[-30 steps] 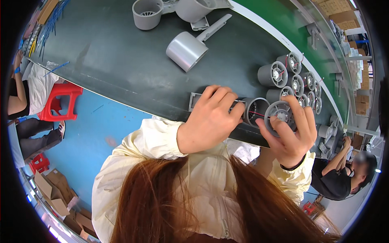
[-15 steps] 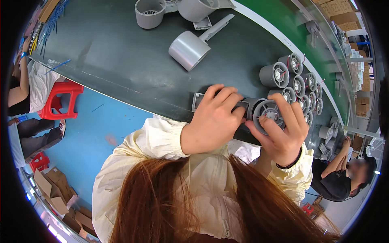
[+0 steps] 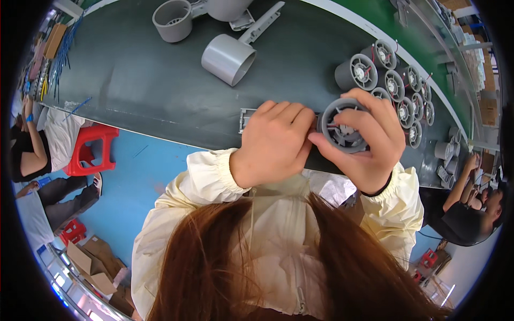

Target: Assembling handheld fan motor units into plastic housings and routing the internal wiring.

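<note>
Over the table's near edge, my left hand is closed around the handle of a grey hair dryer housing, hiding most of it; only the handle's open end shows past my knuckles. My right hand grips the round barrel end, thumb at the left of the rim and fingers curled over the far side. Inside that rim sits a round grey fan unit with spokes. One finger of the right hand reaches in onto the fan unit and partly covers it.
Several grey fan units with red wires stand grouped at the right. Ahead lie a silver-grey housing and other housings. Blue wires lie far left, near a red stool. Other people sit at both sides.
The fan unit, earlier standing out in front of the barrel's rim, now sits within it. My hands have shifted slightly, and the whole view has tilted a little.
</note>
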Tool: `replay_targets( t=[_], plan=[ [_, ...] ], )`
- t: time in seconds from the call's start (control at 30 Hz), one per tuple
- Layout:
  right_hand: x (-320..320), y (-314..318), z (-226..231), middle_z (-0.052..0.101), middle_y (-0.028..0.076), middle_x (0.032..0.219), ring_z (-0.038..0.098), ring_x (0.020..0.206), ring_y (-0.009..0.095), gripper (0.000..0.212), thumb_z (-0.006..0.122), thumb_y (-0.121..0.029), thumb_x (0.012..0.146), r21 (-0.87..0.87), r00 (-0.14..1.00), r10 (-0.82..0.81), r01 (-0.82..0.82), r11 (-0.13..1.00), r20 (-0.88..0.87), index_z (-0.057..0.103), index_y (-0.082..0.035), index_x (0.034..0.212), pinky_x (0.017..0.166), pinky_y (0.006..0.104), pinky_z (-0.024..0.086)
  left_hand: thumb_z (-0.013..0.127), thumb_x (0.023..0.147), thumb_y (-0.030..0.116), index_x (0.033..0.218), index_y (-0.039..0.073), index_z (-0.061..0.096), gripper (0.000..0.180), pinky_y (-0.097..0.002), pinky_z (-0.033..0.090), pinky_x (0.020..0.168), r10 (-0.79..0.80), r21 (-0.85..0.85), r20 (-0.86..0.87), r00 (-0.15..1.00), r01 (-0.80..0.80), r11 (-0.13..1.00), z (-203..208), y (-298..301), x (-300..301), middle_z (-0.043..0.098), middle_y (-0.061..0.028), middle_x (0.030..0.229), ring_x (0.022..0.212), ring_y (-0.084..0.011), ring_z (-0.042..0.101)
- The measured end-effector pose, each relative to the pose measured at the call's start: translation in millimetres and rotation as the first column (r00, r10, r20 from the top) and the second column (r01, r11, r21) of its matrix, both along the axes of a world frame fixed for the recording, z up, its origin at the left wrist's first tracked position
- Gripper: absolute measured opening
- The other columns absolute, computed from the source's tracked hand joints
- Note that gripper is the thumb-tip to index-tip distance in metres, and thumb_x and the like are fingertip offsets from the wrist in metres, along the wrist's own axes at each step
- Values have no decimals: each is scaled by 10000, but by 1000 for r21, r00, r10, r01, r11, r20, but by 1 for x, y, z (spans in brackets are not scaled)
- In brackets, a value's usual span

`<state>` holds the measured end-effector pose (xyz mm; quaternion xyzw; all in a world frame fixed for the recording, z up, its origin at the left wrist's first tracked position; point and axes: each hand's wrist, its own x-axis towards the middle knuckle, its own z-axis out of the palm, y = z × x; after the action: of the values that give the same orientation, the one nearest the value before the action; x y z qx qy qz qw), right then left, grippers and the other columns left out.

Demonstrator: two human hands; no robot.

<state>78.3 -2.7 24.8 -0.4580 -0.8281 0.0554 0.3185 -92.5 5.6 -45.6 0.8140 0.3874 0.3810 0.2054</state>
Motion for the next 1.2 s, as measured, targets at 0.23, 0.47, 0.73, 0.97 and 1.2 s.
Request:
replay_targets(
  t=[0.23,0.47,0.73,0.97,1.2],
  plan=[
    [-1,-2,-8,651,148,976,630,858,282,451,887,-84,536,-65,990,-9,0,998,-139,661,-22,922,772,346,505,624,637,67,802,48,557,180,-381,399,641,-32,-15,-43,999,31,999,2,-1,-1,565,-83,752,698,-293,559],
    [35,16,-2,566,149,1138,589,986,286,735,829,-110,588,-369,930,301,-361,856,-211,578,-6,1271,881,325,465,617,669,60,790,38,541,145,-400,374,600,-1,91,-71,997,8,996,0,-1,3,529,-104,719,655,-307,526],
    [47,21,-16,632,134,1167,632,966,239,716,771,63,613,-344,854,338,-479,808,-396,581,-54,1293,673,295,504,624,696,66,791,38,541,129,-394,377,602,-42,105,-155,987,59,993,1,7,1,533,-100,714,658,-299,533],
    [45,-2,-33,633,128,1211,624,909,147,689,795,42,620,-301,805,189,-413,860,-563,610,-68,1274,588,234,464,627,711,59,808,47,560,119,-388,386,615,-67,146,-136,988,87,986,2,9,1,552,-88,714,665,-295,542],
    [44,-8,-39,605,182,1244,610,1020,190,603,811,13,643,-245,854,222,-368,897,-470,618,19,1214,788,272,464,626,723,57,807,48,561,107,-386,385,619,-78,163,-134,988,100,982,1,12,1,561,-84,721,674,-292,549]
  ],
)
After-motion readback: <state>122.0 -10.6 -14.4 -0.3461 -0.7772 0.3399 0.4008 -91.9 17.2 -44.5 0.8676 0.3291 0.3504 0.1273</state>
